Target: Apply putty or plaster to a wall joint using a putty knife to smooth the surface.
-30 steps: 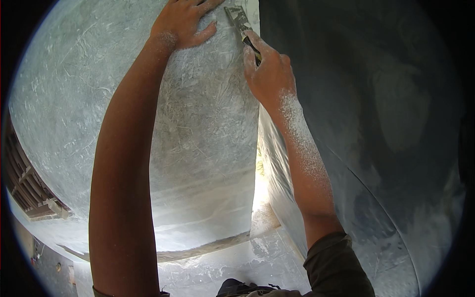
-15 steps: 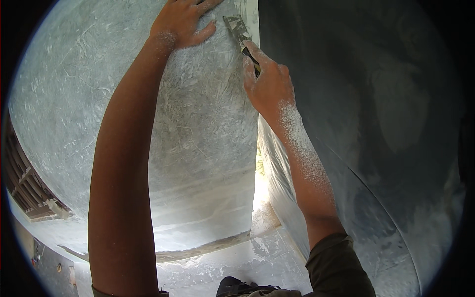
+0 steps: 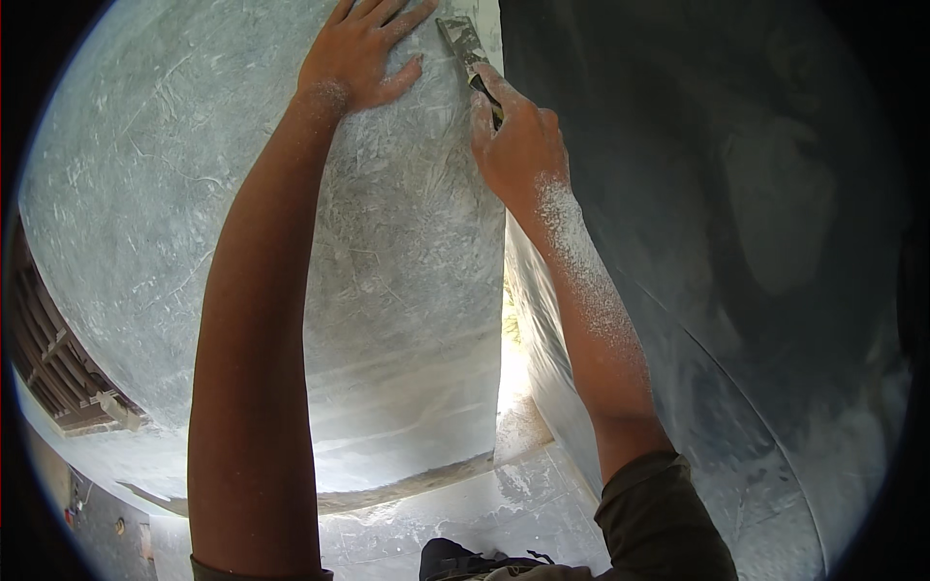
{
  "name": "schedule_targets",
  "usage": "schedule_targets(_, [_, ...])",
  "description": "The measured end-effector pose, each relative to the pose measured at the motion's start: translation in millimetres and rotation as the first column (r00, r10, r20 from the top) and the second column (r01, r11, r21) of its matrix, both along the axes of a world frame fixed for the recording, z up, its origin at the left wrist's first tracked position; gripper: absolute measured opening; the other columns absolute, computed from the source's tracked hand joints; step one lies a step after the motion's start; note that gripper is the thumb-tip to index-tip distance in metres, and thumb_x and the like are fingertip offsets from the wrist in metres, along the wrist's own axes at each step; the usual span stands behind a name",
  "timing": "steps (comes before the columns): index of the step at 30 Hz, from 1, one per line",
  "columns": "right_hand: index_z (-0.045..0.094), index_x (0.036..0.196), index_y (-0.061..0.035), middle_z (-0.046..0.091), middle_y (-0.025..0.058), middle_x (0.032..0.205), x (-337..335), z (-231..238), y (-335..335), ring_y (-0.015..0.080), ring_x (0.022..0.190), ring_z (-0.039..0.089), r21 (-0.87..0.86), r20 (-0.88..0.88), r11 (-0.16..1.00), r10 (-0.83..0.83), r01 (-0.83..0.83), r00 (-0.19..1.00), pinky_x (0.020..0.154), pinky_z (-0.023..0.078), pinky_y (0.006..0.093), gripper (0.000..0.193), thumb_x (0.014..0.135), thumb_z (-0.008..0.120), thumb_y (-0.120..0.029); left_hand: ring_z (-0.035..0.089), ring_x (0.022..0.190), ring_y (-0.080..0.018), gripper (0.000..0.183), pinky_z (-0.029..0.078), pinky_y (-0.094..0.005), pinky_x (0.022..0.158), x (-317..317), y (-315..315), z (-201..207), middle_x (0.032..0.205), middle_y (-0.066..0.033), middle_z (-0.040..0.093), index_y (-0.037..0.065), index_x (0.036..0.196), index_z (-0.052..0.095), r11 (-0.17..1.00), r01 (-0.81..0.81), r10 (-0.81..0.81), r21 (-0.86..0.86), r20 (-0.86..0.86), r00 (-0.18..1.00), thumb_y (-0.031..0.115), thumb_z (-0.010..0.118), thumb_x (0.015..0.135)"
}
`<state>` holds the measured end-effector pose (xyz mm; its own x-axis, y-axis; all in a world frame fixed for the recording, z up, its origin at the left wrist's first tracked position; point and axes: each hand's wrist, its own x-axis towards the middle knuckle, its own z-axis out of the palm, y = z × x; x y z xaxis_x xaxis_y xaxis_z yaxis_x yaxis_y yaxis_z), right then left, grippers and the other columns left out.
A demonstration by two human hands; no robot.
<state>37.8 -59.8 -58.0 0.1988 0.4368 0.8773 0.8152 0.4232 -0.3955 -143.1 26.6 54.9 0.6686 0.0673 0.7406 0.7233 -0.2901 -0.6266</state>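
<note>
My left hand (image 3: 366,56) lies flat with fingers spread on a grey, plastered wall (image 3: 407,232), close to its right edge. To its right, my right hand (image 3: 521,136) is closed around the dark handle of a putty knife (image 3: 465,45). The knife's blade is smeared with pale filler and points up and left, at the whitish strip along the wall's edge. Whether the blade touches the surface I cannot tell. White dust covers my right wrist and forearm.
Dark sheeting (image 3: 707,194) hangs right of the wall edge, with a bright gap (image 3: 513,378) between them lower down. A brown slatted grille (image 3: 68,358) is at the left. Below are a pale, stained floor (image 3: 426,528) and a black shoe (image 3: 450,560).
My right hand and the putty knife have moved slightly upward along the wall edge. The left hand stays spread on the wall, while its forearm appears slightly farther right.
</note>
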Motion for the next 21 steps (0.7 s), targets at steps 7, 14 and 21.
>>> schedule_targets(7, [0.060,0.137,-0.0159,0.072,0.0234,0.104,1,-21,3,0.0435,0.097,0.069,0.089,0.046,0.993,-0.078,0.073,0.996,0.088,0.055,0.0489,0.039,0.099,0.056,-0.023,0.025,0.151,-0.0347,0.078,0.018,-0.0515,0.123,6,-5,-17,0.161,-0.0188,0.031,0.007,0.150,0.043,0.999,-0.037,0.038,-0.026,0.024,0.999,0.037,0.066,0.082])
schedule_targets(14, [0.059,0.138,-0.0148,0.071,0.0244,0.108,2,-25,-4,0.0439,0.099,0.068,-0.029,0.023,1.000,-0.011,0.012,1.000,0.090,0.055,0.0488,0.040,0.099,0.055,-0.021,0.027,0.150,-0.0350,0.079,0.019,-0.0512,0.123,4,-10,-18,0.160,-0.0191,0.033,0.008,0.149,0.044,0.999,-0.009,0.010,-0.042,0.039,0.999,0.038,0.069,0.080])
schedule_targets(21, [0.060,0.137,-0.0119,0.069,0.0253,0.111,5,-8,2,0.0433,0.101,0.068,0.049,0.039,0.999,0.004,-0.006,0.999,0.091,0.055,0.0474,0.040,0.098,0.056,-0.020,0.029,0.149,-0.0354,0.079,0.020,-0.0516,0.122,1,-1,-19,0.159,-0.0191,0.035,0.007,0.147,0.046,0.999,0.039,-0.039,-0.002,0.036,0.999,0.037,0.070,0.079])
